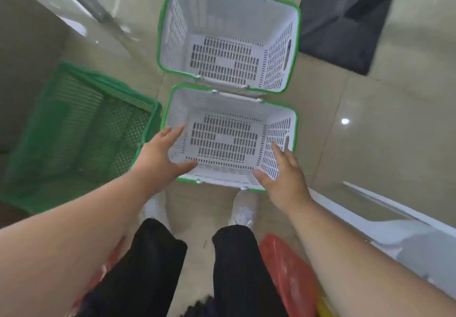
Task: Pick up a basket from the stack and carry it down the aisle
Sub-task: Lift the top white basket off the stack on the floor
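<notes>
Two white slotted baskets with green rims stand on the tiled floor in front of my feet. The near basket (229, 141) is just past my white shoes, the far basket (229, 43) right behind it. My left hand (160, 156) hovers over the near basket's left rim, fingers spread, holding nothing. My right hand (281, 171) hovers over its right front corner, open as well. I cannot tell whether either hand touches the rim.
A green mesh basket stack (79, 129) stands to the left of the near basket. A dark mat (343, 35) lies at the back right. A white shelf edge (385, 213) runs along the right. A red plastic bag (286, 265) hangs by my right leg.
</notes>
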`<state>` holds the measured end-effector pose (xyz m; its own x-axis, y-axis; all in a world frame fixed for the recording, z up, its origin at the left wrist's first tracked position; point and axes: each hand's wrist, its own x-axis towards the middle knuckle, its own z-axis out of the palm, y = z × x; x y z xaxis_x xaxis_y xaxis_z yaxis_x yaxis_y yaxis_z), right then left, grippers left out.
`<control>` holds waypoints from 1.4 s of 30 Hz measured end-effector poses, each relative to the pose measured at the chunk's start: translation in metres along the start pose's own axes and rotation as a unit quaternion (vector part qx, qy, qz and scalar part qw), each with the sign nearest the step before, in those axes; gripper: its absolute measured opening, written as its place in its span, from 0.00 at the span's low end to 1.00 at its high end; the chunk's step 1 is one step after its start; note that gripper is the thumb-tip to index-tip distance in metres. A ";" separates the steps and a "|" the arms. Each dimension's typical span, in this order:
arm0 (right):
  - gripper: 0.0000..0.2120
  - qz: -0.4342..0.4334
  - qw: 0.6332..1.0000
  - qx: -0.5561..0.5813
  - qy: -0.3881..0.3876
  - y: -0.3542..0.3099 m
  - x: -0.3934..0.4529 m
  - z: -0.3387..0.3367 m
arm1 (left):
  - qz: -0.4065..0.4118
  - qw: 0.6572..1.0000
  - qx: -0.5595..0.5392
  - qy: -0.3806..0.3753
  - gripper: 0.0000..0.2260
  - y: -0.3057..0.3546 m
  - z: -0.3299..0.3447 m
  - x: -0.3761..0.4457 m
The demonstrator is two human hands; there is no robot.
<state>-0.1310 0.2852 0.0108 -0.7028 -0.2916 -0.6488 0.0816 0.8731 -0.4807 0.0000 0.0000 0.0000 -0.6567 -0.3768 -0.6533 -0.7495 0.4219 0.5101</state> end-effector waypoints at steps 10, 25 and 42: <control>0.34 0.094 0.982 -0.158 0.037 0.113 0.111 0.036 | -0.057 0.977 0.194 0.065 0.41 -0.058 0.071 0.106; 0.32 0.150 0.977 -0.099 0.110 0.120 0.104 0.036 | -0.092 0.989 0.080 0.085 0.46 -0.064 0.039 0.122; 0.49 0.095 0.980 -0.126 0.123 -0.069 -0.008 -0.106 | -0.105 0.987 0.044 0.110 0.22 0.018 -0.149 0.005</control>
<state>-0.2054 0.2686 0.1117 -0.8433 -0.0385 -0.5360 0.0727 0.9801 -0.1847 -0.0294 -0.1173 0.0893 -0.4969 -0.6297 -0.5971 -0.8674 0.3815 0.3195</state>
